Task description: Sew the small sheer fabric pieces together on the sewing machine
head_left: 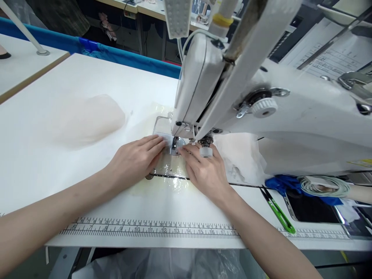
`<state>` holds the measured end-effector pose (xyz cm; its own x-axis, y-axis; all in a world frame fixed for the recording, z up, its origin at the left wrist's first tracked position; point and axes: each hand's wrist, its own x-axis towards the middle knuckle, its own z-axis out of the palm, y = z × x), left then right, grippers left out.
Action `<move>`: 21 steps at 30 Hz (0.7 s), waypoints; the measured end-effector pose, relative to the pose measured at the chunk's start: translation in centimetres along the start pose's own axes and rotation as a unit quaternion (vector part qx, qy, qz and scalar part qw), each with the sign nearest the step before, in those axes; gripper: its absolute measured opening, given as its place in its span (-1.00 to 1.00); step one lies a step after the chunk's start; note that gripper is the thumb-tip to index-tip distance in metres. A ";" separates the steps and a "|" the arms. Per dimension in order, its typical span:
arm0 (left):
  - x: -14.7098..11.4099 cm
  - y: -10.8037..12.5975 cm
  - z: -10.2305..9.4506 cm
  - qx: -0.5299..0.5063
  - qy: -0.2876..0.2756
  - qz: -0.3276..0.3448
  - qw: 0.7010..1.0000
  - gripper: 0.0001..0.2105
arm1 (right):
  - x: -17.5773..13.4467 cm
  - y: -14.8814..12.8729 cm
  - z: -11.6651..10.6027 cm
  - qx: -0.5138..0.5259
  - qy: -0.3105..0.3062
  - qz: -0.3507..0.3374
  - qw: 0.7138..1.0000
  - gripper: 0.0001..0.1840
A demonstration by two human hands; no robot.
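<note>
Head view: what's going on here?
A person has both hands at a white sewing machine. The left hand has its fingertips just left of the presser foot; the right hand is on the other side, its fingers partly under the machine head. Whether they hold fabric there can't be made out. One pale piece lies to the left, another pale piece under the machine arm.

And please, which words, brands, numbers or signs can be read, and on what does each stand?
"7" to "17", in order: ruler strip along the table's front edge.
Its other figures: too small or blurred.
Printed sheet behind the sewing machine: too blurred to read.
Yellow label on that machine: unreadable.
No brand is readable.
</note>
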<state>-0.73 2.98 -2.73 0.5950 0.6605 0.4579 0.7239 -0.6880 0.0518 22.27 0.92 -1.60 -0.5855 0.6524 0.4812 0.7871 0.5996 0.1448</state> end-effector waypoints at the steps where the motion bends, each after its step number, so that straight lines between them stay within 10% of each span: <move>1: 0.0 -0.2 -0.1 0.006 -0.003 -0.017 1.000 -0.67 | 0.0 0.0 0.0 0.002 0.004 0.003 1.000 -0.67; 7: 0.2 -2.0 -2.4 0.007 -0.036 -0.067 0.997 -0.70 | -0.3 -0.3 0.0 0.079 0.031 0.008 0.996 -0.64; 10: 0.1 -3.4 -5.5 -0.114 -0.153 -0.060 0.980 -0.71 | 0.1 -1.0 -1.0 0.246 0.003 0.036 0.969 -0.59; 14: -0.6 -4.7 -9.5 -0.314 -0.286 -0.050 0.904 -0.69 | 2.4 -2.6 -3.0 0.497 -0.176 0.092 0.845 -0.24; 18: -1.3 -6.1 -11.2 -0.368 -0.281 -0.120 0.878 -0.73 | 6.2 -4.3 -3.0 0.690 -0.289 0.147 0.647 -0.71; 21: -2.5 -8.1 -11.6 -0.352 -0.254 -0.164 0.886 -0.75 | 8.6 -5.5 -1.8 0.712 -0.246 0.203 0.625 -0.77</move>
<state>-12.17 3.41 5.97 0.6026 0.7869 -0.1330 0.5955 -0.3324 0.7314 13.23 2.39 3.25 -0.6585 0.7384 -0.1456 0.1231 -0.0852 -0.9887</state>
